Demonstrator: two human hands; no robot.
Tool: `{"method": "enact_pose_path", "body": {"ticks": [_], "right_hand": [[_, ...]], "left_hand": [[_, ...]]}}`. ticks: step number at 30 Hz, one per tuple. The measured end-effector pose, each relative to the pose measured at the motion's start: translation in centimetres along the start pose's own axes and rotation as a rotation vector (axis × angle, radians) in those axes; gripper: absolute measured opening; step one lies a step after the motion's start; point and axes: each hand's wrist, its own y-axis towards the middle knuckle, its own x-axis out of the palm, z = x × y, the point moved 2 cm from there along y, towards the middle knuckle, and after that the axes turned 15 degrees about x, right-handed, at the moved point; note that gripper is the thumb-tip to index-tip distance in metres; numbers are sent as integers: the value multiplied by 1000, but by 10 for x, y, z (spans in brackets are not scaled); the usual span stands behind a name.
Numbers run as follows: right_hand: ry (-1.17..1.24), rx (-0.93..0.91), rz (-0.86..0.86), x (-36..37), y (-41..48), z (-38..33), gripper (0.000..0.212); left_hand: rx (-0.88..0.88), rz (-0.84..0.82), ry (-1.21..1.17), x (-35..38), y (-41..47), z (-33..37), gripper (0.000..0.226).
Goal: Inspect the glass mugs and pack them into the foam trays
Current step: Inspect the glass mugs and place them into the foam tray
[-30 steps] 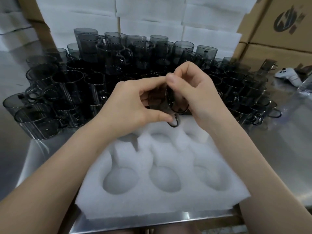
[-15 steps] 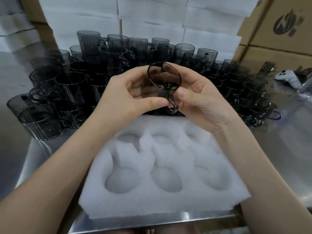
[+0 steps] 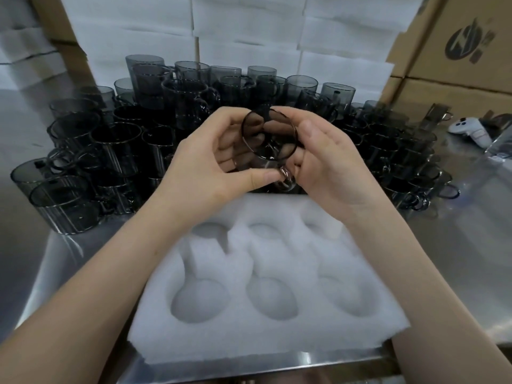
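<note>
Both hands hold one mug (image 3: 270,137) in the air above the far edge of the foam tray (image 3: 266,328), just in front of the crowd of other mugs (image 3: 116,145). The held mug is smoky grey see-through glass, a plain cylinder tipped on its side so that one round end faces the camera. Its thin loop handle hangs at the bottom.

The left hand (image 3: 210,159) grasps the mug from the left, fingers curled behind the glass and the thumb pressed near the handle. The right hand (image 3: 327,167) grips it from the right, fingers wrapped over the rim and wall.

The tray is white, soft-looking foam with a slightly fuzzy surface. It has two rows of three rounded hollows, each with a narrower notch leading off it. It lies flat on the bench (image 3: 457,245), which is smooth, shiny metal.

The other mugs are of the same dark glass and stand upright, packed close, some stacked. Behind them rise piles of white foam sheets (image 3: 249,31), and brown cardboard boxes (image 3: 457,45) stand to the right. A white controller (image 3: 468,131) lies on the bench at the far right.
</note>
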Motion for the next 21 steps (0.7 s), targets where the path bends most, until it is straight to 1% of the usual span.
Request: {"method": "enact_pose_path", "body": {"ticks": [3, 6, 7, 11, 15, 16, 18, 21], "right_hand": [[-84, -13, -26, 1, -2, -1, 35], [-127, 12, -74, 4, -3, 0, 55], [-115, 21, -83, 4, -3, 0, 55], [-104, 26, -60, 5, -3, 2, 31], [-161, -15, 132, 3, -4, -2, 7], [-175, -18, 162, 3, -4, -2, 12], [-221, -17, 159, 3, -4, -1, 21], [-328, -38, 111, 7, -5, 0, 22]], "left_hand": [[18, -5, -28, 0, 0, 4, 45], [18, -42, -37, 2, 0, 7, 36], [23, -47, -35, 2, 0, 8, 36], [37, 16, -22, 1, 0, 7, 43], [31, 123, 10, -3, 0, 2, 50], [33, 134, 22, -4, 0, 1, 52], [38, 142, 45, -4, 0, 0, 60], [65, 136, 95, -5, -1, 0, 64]]}}
